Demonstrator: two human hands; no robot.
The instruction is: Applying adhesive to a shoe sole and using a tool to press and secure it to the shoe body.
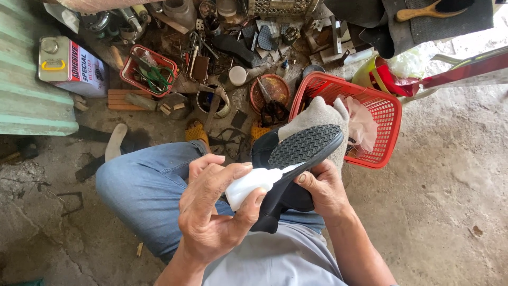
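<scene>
My left hand [214, 206] is closed around a small white glue bottle [248, 185], its nozzle tip touching the edge of a black shoe sole. My right hand [323, 188] grips that black shoe [301, 153] from below, holding it sole-up over my lap, so the zigzag tread faces the camera. A grey sock-like cloth [317, 114] sticks out behind the toe of the shoe. My jeans-clad knee [143, 185] lies to the left under the hands.
A red plastic basket [383, 114] with a pink bag stands just behind the shoe. A smaller red basket of tools [151, 69], a square metal adhesive can [69, 63], round tins and scattered scraps crowd the floor at the back. Bare concrete lies to the right.
</scene>
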